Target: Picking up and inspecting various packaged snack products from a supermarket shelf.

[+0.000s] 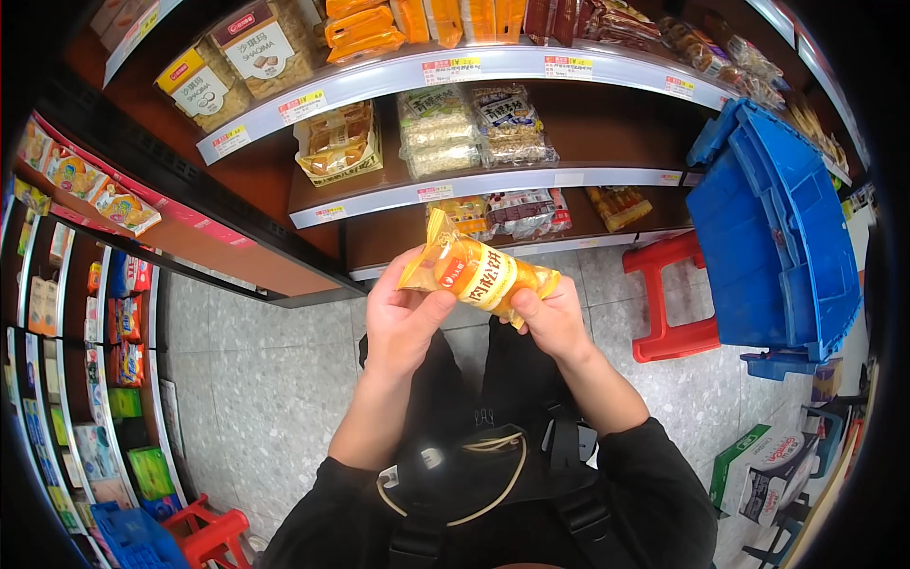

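Between my hands, a pastry in a clear and yellow wrapper (482, 276) is held tilted, its printed side facing up. My left hand (407, 311) grips its left end, thumb against the wrapper. At the right end, my right hand (553, 313) pinches the package near the yellow seal. The package is above the floor, in front of the lower shelves. Just beyond it, several packaged snacks (527, 213) lie on the bottom shelf, partly hidden by the package.
The middle shelf (597, 146) bears a carton of wrapped pastries (338, 142) and bagged puffed-grain snacks (439, 134). A blue plastic crate (775, 235) rests on a red stool (661, 306) at right. Cardboard boxes (768, 473) stand lower right; another red stool (210, 533) is lower left.
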Action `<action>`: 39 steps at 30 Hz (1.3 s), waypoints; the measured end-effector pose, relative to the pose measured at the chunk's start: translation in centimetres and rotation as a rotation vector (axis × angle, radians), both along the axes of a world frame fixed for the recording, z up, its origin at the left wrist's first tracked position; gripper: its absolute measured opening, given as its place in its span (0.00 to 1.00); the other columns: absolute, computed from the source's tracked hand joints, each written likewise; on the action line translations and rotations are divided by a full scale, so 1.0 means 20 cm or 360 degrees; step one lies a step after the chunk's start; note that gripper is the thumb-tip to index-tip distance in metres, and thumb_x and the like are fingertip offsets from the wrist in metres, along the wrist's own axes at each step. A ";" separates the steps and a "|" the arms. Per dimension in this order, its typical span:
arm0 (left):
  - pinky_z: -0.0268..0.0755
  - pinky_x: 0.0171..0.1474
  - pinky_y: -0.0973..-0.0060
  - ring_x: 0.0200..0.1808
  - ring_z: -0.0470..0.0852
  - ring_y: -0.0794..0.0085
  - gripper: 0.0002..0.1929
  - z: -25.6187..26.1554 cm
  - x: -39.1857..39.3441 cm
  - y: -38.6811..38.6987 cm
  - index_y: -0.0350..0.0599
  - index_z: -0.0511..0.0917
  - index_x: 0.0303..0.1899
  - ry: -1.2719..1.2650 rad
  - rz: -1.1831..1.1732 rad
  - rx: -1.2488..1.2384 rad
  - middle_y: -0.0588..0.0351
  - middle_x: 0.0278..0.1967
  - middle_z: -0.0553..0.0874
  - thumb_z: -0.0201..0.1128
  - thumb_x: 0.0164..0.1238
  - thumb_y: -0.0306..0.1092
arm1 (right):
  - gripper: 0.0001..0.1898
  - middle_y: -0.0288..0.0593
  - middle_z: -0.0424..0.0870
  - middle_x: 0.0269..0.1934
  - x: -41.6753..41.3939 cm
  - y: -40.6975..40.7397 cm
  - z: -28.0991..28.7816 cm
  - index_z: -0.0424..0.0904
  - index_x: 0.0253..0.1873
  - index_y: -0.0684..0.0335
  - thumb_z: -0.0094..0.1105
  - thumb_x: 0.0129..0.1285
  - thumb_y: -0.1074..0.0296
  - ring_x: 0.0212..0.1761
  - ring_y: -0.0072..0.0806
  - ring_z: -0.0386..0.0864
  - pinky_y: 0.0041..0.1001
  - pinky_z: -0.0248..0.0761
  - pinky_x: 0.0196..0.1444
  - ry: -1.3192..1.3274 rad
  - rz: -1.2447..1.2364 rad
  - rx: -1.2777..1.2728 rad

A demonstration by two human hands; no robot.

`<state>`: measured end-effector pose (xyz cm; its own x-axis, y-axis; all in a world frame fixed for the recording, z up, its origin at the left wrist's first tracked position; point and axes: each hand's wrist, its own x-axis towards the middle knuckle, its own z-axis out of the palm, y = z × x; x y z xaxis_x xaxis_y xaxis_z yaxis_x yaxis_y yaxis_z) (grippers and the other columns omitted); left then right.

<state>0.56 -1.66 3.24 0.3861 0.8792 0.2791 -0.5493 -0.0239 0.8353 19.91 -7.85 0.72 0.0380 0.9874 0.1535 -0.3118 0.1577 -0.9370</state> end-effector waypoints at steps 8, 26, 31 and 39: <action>0.71 0.62 0.72 0.56 0.80 0.71 0.25 0.11 0.04 -0.08 0.34 0.77 0.57 0.0330 0.0212 0.0355 0.53 0.53 0.79 0.76 0.60 0.27 | 0.25 0.35 0.83 0.38 -0.02 0.06 -0.11 0.77 0.60 0.66 0.60 0.73 0.48 0.25 0.15 0.74 0.17 0.72 0.30 0.0342 0.0327 0.0059; 0.74 0.64 0.60 0.61 0.80 0.65 0.28 -0.03 0.06 -0.02 0.43 0.64 0.70 -0.0317 0.0003 -0.0504 0.52 0.61 0.79 0.65 0.73 0.32 | 0.26 0.38 0.83 0.51 -0.01 -0.01 0.18 0.67 0.71 0.68 0.51 0.79 0.54 0.38 0.14 0.77 0.17 0.72 0.36 -0.0072 -0.0104 0.0150; 0.78 0.60 0.61 0.59 0.82 0.64 0.28 -0.07 0.07 -0.01 0.42 0.65 0.68 -0.0167 -0.0074 -0.0466 0.51 0.60 0.80 0.66 0.73 0.39 | 0.22 0.37 0.83 0.48 0.02 0.00 0.20 0.71 0.68 0.68 0.48 0.80 0.58 0.38 0.14 0.78 0.17 0.73 0.36 -0.0079 -0.0168 0.0130; 0.73 0.65 0.62 0.62 0.79 0.65 0.35 -0.09 0.05 -0.02 0.41 0.59 0.74 -0.0103 -0.0057 -0.0236 0.49 0.63 0.77 0.67 0.70 0.31 | 0.21 0.38 0.84 0.47 0.04 0.01 0.19 0.74 0.64 0.69 0.49 0.80 0.58 0.38 0.15 0.80 0.17 0.74 0.34 -0.0036 -0.0200 0.0044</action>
